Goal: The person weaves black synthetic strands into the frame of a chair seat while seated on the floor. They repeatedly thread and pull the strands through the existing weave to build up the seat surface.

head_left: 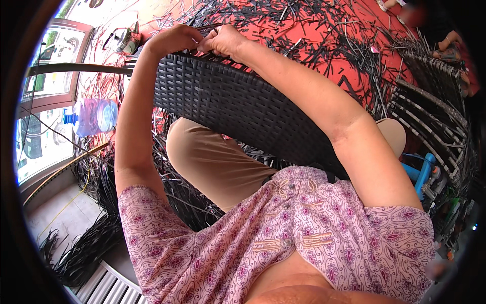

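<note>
A black woven wicker panel (228, 96) lies slanted across my lap, its far edge raised away from me. At the upper left end of that edge, my left hand (174, 39) bends its fingers over the rim. Beside it, my right hand (226, 41) is closed in a pinch, and the fingertips of both hands nearly meet. A thin black flat strip (208, 27) runs by the fingers. What lies between the left fingertips is too small to make out. My legs in beige trousers (202, 157) are bent under the panel.
Loose black strips (324, 55) litter the red floor (309, 30). A large clear water bottle (93, 116) lies on its side at left by a glass door (50, 91). A strip-wound frame (430, 111) stands at right, with another person's hand (449, 39) beyond. A blue tool (425, 172) lies nearby.
</note>
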Tool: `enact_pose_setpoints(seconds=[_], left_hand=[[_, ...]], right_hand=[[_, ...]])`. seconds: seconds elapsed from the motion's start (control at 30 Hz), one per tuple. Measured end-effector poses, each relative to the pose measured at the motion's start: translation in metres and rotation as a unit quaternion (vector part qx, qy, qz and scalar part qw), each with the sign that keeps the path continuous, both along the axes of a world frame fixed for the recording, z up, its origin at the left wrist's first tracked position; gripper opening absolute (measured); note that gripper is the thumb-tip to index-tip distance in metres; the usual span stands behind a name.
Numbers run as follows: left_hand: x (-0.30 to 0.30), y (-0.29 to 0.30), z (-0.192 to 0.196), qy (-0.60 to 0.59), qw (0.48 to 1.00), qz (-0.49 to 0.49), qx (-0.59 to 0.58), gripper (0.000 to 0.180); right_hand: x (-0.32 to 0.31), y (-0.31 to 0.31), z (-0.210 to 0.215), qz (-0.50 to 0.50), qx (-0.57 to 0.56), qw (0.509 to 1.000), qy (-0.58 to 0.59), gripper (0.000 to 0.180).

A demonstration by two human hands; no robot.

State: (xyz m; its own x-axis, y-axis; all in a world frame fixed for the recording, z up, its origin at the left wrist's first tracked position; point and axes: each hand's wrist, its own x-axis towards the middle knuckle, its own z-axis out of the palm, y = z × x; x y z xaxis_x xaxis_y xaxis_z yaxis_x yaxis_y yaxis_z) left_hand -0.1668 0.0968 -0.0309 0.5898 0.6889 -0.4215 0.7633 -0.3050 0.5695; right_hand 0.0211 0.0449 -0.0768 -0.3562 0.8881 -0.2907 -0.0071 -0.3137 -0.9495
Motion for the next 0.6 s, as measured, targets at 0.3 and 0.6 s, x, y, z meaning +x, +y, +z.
enact_pose_setpoints(seconds=[0.3, 0.6], left_hand=[[-0.025, -0.008, 0.012, -0.204, 0.949, 0.232, -0.067, 0.026], [-0.05, 0.0, 0.007, -0.282, 0.927, 0.245, -0.036, 0.025]], right_hand=[[-0.007, 0.018, 0.002, -0.044, 0.086, 0.987, -0.129, 0.023], [-0.032, 0.015, 0.017, 0.031, -0.019, 0.996, 0.086, 0.015]])
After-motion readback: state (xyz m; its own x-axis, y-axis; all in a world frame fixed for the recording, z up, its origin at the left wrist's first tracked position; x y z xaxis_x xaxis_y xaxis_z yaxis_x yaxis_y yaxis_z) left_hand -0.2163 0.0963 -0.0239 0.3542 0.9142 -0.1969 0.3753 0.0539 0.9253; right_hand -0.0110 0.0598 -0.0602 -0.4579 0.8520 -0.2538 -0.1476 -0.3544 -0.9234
